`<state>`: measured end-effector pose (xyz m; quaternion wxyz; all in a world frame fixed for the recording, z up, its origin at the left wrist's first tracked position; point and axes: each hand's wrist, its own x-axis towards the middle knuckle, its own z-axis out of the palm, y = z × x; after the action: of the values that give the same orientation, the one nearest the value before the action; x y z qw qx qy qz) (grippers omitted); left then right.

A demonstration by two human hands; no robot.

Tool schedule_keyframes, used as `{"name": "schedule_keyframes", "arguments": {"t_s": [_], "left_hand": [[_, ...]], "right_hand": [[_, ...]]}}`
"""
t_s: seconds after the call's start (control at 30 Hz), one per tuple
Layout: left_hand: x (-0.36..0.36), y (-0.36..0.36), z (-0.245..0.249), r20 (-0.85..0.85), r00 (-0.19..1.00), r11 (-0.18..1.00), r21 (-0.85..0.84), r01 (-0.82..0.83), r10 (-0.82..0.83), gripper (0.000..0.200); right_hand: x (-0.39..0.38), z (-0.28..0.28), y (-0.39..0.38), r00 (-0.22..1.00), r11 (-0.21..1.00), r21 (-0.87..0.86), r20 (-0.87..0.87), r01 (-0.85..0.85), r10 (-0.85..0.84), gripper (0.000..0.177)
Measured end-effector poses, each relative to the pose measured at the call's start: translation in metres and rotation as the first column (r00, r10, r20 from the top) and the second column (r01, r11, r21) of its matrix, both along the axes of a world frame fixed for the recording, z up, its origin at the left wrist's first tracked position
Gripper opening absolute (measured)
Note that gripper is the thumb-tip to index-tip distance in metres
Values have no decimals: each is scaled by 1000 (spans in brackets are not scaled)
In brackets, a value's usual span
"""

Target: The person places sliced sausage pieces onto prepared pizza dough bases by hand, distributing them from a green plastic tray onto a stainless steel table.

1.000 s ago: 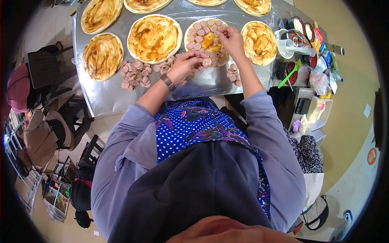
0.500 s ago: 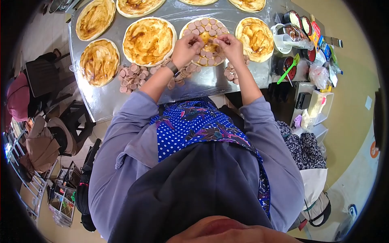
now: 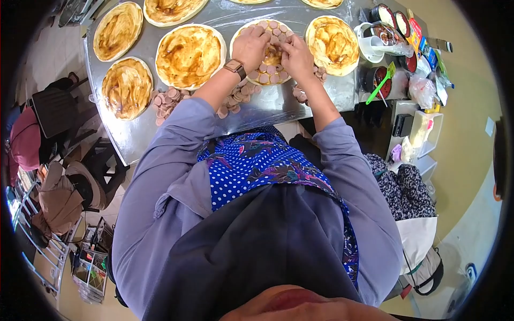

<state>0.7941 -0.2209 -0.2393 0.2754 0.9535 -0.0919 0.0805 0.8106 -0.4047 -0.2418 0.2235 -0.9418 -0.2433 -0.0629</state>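
A round dough base with brown sauce lies on the metal table in front of me, partly covered with sausage slices. My left hand reaches over its upper left part, fingers bent together and fingertips near the slices there. Opposite it, my right hand is over the right side, thumb and fingers pinched close to the surface. Whatever sits between the fingertips of either hand is hidden. Loose sausage slices lie in a heap below my left wrist, and a smaller heap is by my right wrist.
Sauced bases without slices surround this one on the metal table, including one at the right. Farther right stand a white container, tubs of toppings and a green spatula.
My left hand has moved up over the upper part of the base, and its fingers now cover some slices there. My right hand has shifted slightly up and left. The view has tilted a little.
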Motion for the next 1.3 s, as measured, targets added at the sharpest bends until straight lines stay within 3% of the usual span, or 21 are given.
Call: {"name": "schedule_keyframes", "arguments": {"t_s": [0.03,0.13,0.17,0.27,0.3,0.37,0.47,0.53,0.63,0.7,0.73,0.8,0.87,1.0,1.07,1.2,1.3], "left_hand": [[0,1,0,96,995,999,31,14,-17,21],[-2,11,2,90,994,995,88,55,-63,30],[-5,14,3,52,994,989,114,89,-96,43],[-12,16,4,52,972,967,134,219,-227,37],[-14,15,-1,36,973,965,138,223,-230,43],[-11,12,-7,32,972,960,168,226,-234,45],[-10,11,-6,-7,967,942,221,252,-256,49],[-10,9,-2,-39,960,929,241,279,-278,53],[-11,8,0,-128,945,917,233,323,-301,51],[-13,8,2,32,968,960,146,240,-247,46],[-14,11,5,32,968,959,149,242,-249,46],[-20,18,14,39,991,991,33,127,-128,45],[-27,30,19,59,995,996,29,84,-86,46],[-49,57,31,65,998,999,-27,-26,28,45],[-62,70,35,66,996,998,-42,-53,56,44],[-92,92,42,32,989,983,-113,-143,147,40],[-113,101,37,10,980,974,-107,-197,200,38]], "right_hand": [[-1,1,-2,1000,999,28,-24,21,-20,25],[-3,14,-10,996,993,86,-47,85,-81,24],[-6,20,-16,992,986,118,-46,122,-117,21],[-17,22,-45,973,954,205,19,220,-229,15],[-24,24,-59,972,954,201,22,224,-233,15],[-46,25,-90,908,914,101,-203,392,-367,10],[-90,14,-119,892,916,4,-230,400,-389,10],[-116,13,-125,833,899,3,-379,437,-404,17],[-132,15,-111,789,867,-18,-407,498,-461,27],[-127,17,-105,823,892,-66,-360,447,-440,31],[-123,18,-102,856,912,-116,-314,394,-410,36],[-117,21,-103,845,916,-134,-353,378,-401,32],[-112,20,-106,874,943,-203,-362,264,-323,26],[-105,18,-110,897,955,-208,-347,213,-275,21],[-107,16,-116,863,965,-24,-441,263,-246,21],[-118,13,-126,911,983,4,-377,181,-166,17],[-116,4,-126,884,970,67,-431,233,-183,15]]}}
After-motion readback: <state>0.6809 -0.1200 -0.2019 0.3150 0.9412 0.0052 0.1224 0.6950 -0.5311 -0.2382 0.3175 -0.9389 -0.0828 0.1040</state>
